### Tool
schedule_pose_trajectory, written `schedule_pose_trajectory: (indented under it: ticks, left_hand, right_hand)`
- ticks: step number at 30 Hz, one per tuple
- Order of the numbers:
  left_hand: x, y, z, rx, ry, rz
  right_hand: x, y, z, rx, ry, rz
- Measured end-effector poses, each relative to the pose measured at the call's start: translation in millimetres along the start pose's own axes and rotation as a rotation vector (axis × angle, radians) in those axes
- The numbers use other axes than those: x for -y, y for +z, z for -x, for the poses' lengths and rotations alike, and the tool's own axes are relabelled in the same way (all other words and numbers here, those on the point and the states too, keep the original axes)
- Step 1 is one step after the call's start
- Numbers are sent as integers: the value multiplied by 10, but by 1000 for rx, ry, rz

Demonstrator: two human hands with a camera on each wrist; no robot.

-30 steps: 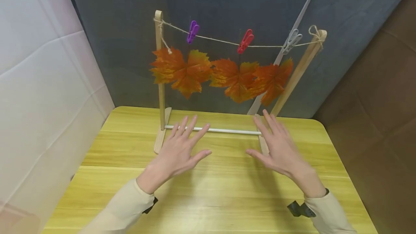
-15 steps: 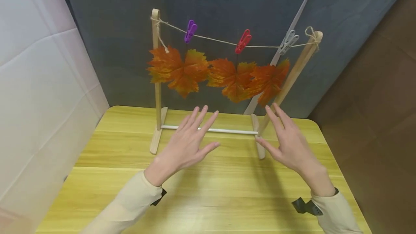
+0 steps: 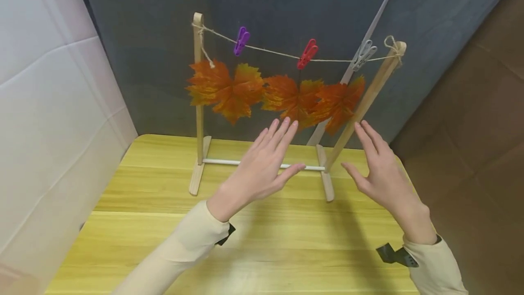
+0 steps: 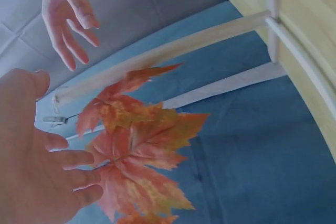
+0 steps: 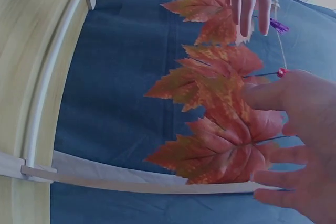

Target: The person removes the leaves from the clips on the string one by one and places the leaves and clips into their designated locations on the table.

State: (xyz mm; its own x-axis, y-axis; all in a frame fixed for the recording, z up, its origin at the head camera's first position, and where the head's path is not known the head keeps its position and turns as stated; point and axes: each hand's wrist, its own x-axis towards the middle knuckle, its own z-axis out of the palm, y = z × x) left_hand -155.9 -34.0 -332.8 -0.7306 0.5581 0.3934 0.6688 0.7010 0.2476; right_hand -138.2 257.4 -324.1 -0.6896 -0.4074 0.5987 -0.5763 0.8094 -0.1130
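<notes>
Three orange maple leaves hang in a row: a left leaf (image 3: 229, 90), a middle leaf (image 3: 292, 97) and a right leaf (image 3: 341, 104). Above them, a purple clothespin (image 3: 241, 41), a red clothespin (image 3: 307, 53) and a grey clothespin (image 3: 364, 55) grip a twine line (image 3: 270, 51). My left hand (image 3: 262, 165) is held out with straight fingers, nearest the middle leaf, and holds nothing. Beside the right post (image 3: 368, 99), my right hand (image 3: 385, 174) is spread, thumb apart, also holding nothing. In the right wrist view its fingers overlap the right leaf; touching cannot be told.
A wooden stand carries the line, with a left post (image 3: 199, 104), a white crossbar (image 3: 221, 162) and flat feet on the wooden table (image 3: 163, 231). A dark cloth (image 3: 143, 49) hangs behind. A pale wall panel (image 3: 53, 81) stands left, a brown one (image 3: 471, 104) right.
Both hands have moved right and slightly up, the left hand from near the left post to below the middle leaf. Leaves and clothespins stay on the line; the camera view shifted slightly.
</notes>
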Motion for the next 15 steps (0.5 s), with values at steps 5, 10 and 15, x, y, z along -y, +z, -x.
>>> schedule_pose_trajectory:
  ticks: [5, 10, 15]
  left_hand:
    - [-53, -89, -124, -73, 31, 16]
    - [-88, -187, -256, -201, 104, 46]
    - [-136, -231, -396, -289, 175, 92]
  right_hand:
    - [7, -57, -32, -126, 4, -74]
    - [48, -108, -102, -281, 13, -173]
    - [78, -213, -199, -324, 38, -177]
